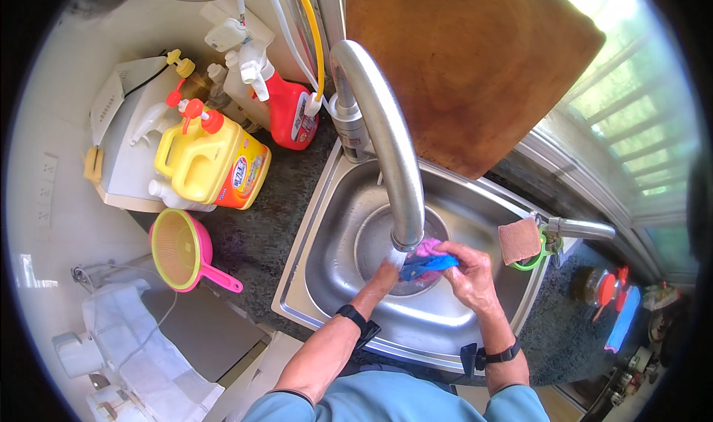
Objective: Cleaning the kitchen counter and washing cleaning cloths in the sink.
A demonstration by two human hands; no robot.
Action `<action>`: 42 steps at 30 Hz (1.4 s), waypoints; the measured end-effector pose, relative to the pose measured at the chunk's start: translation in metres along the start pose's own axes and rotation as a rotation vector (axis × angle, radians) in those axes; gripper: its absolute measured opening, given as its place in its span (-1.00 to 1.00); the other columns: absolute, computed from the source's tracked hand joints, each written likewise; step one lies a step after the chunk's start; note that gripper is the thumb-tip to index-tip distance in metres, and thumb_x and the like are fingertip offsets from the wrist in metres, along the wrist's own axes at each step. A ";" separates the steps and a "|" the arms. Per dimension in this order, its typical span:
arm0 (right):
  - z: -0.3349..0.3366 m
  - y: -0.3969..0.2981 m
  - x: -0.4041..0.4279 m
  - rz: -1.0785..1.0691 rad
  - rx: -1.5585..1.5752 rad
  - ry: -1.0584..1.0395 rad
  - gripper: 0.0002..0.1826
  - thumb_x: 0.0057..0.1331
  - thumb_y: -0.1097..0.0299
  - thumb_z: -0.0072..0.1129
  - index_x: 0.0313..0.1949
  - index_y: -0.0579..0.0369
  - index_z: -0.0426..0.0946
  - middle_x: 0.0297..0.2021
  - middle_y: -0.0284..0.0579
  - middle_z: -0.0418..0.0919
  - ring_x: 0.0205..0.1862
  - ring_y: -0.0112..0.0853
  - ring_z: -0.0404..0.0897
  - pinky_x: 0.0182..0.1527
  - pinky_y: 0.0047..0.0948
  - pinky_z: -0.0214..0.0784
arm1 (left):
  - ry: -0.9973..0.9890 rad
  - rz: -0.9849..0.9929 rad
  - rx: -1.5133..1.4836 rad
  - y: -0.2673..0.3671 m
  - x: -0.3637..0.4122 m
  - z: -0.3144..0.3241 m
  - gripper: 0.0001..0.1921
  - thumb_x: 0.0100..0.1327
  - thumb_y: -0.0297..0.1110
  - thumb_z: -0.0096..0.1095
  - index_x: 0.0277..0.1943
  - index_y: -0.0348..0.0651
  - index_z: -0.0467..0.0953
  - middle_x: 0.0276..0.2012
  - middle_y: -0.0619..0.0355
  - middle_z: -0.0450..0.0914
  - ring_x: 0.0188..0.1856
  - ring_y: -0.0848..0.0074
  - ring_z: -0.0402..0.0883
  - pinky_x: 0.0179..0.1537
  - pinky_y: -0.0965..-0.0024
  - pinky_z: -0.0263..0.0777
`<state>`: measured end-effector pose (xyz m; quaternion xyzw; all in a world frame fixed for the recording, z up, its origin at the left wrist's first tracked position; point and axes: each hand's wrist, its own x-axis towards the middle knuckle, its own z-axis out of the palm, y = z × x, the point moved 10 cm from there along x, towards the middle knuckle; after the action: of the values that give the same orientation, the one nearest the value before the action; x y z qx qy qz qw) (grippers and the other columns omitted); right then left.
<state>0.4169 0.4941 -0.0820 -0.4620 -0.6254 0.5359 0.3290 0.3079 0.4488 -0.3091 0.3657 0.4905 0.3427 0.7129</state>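
Observation:
A blue and pink cloth [429,266] is bunched between my two hands, above the stainless steel sink [445,333]. My right hand [470,274] pinches its right side with thumb and fingers. On the cloth's left side is my left hand [383,280], its fingertips hidden by the cloth and running water. Water falls from the spout of the curved metal faucet [398,171] onto the left hand and cloth. Under them lies a round metal basin-like shape [370,243] at the sink's bottom; the hands partly cover it.
Left of the sink stand yellow detergent jugs [214,160], a red spray bottle [289,113] and a pink-handled strainer [203,249]. A large wooden board [462,65] leans behind. A brown cloth [519,241] hangs by a green holder [529,263] at the right rim. Jars [604,288] stand farther right.

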 end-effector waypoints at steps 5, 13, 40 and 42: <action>-0.011 0.043 0.004 0.071 0.235 0.205 -0.62 0.16 0.65 0.07 0.00 0.32 0.58 -0.20 -0.11 0.65 -0.17 -0.44 0.66 -0.03 -0.48 0.53 | 0.089 -0.175 -0.544 -0.076 0.004 0.002 -0.43 0.58 0.11 -0.19 0.29 -0.19 0.47 0.19 0.09 0.57 0.23 0.39 0.56 0.31 0.22 0.41; 0.047 0.057 -0.029 -0.256 -0.456 -0.093 -0.48 -0.02 0.68 0.19 0.02 0.26 0.57 0.05 0.16 0.56 0.18 0.08 0.51 0.21 -0.12 0.45 | -0.106 -0.298 -1.011 -0.023 -0.018 0.029 -0.45 0.54 0.14 -0.12 0.26 -0.16 0.45 0.13 0.07 0.61 0.16 0.33 0.60 0.21 0.15 0.53; 0.042 0.199 0.000 0.485 0.164 -0.117 -0.44 0.39 0.12 0.21 0.24 0.24 0.47 0.14 0.06 0.58 0.12 -0.26 0.59 0.13 -0.38 0.45 | -0.115 -0.624 -1.026 -0.004 -0.088 0.046 -0.65 0.30 -0.31 0.30 0.05 -0.29 0.44 -0.29 0.08 0.59 -0.36 0.38 0.62 -0.04 0.07 0.61; 0.081 0.179 -0.015 0.571 0.968 -0.370 -0.24 0.36 0.08 0.29 0.43 0.16 0.25 0.33 0.04 0.39 0.28 -0.25 0.44 0.24 -0.28 0.39 | -0.267 -0.548 -1.247 0.019 -0.084 0.068 -0.62 0.32 -0.29 0.28 0.08 -0.31 0.40 -0.32 0.11 0.57 -0.40 0.45 0.59 -0.13 0.18 0.60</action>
<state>0.3889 0.4503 -0.2717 -0.3083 -0.2076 0.8993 0.2307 0.3460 0.3746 -0.2378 -0.2104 0.1846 0.3202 0.9050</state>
